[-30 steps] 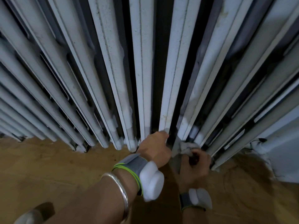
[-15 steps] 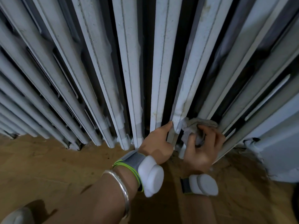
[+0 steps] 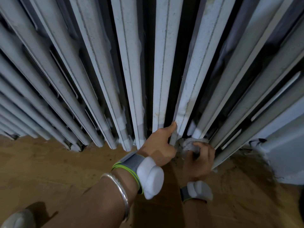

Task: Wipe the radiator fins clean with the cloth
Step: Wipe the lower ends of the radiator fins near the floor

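Note:
A white cast radiator (image 3: 128,66) fills the upper view, its fins fanning down to a wooden floor. My left hand (image 3: 157,146) holds the lower end of one fin (image 3: 187,102): the thumb lies up along its edge, and the fingers reach into the dark gap and are hidden. Just to the right, my right hand (image 3: 199,159) grips a bunched grey cloth (image 3: 189,145) and presses it against the foot of that same fin, low near the floor. Each wrist carries a band with a white device.
The wooden floor (image 3: 57,170) spreads below the radiator, dusty near the fin feet. A white wall panel (image 3: 286,145) with chipped paint stands at the right. Something pale and rounded (image 3: 16,218) shows at the bottom left corner.
Half a second ago my right hand held the cloth higher on the fin; it has now slid back down to the fin's foot. My left hand has kept its hold.

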Demonstrator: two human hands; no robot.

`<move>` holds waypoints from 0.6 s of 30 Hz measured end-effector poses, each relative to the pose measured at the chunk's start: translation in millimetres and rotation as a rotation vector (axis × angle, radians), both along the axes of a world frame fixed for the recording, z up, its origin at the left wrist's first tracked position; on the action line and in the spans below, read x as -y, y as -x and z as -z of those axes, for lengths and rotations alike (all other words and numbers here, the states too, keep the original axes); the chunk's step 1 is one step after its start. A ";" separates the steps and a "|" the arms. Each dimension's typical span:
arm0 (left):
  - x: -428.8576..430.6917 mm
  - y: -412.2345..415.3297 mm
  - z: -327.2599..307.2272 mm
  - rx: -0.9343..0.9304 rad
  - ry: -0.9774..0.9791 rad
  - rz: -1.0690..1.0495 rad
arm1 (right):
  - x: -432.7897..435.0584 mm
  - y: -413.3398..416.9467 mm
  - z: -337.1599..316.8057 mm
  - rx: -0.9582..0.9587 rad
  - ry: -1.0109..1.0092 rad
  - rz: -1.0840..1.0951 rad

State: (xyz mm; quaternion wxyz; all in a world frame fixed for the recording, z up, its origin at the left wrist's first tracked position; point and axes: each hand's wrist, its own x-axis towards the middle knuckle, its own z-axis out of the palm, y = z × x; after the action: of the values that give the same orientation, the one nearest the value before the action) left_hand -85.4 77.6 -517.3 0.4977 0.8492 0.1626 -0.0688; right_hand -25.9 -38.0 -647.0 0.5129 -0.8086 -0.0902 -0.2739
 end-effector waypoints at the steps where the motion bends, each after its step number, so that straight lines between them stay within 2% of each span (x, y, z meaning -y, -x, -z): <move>1: -0.5 0.0 0.6 0.001 0.001 -0.001 | 1.1 0.5 6.5 -0.001 -0.015 -0.008; 5: -2.4 -0.1 2.2 -0.001 -0.004 0.004 | 4.7 6.4 30.5 -0.049 0.054 -0.034; 8: -2.9 -0.8 2.9 0.006 -0.015 0.005 | 5.3 8.6 40.2 -0.279 0.024 -0.002; 11: -2.7 -0.7 2.4 0.011 -0.013 0.002 | 6.2 3.7 44.0 -0.794 -0.171 0.077; 12: -2.4 -0.8 2.7 0.013 -0.009 -0.003 | 7.0 0.0 46.9 -0.909 -0.270 0.107; 14: -2.0 -0.4 1.6 0.013 -0.012 -0.001 | 8.0 -7.0 46.2 -1.047 -0.518 0.130; 18: -2.6 0.4 -0.3 0.008 -0.023 0.005 | 5.5 -16.2 35.9 -1.223 -0.817 0.098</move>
State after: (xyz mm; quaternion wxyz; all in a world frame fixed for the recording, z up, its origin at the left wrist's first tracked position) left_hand -85.8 80.3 -517.0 0.4886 0.8554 0.1593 -0.0648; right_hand -9.7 -43.5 -682.9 0.7191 -0.5644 0.3574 0.1913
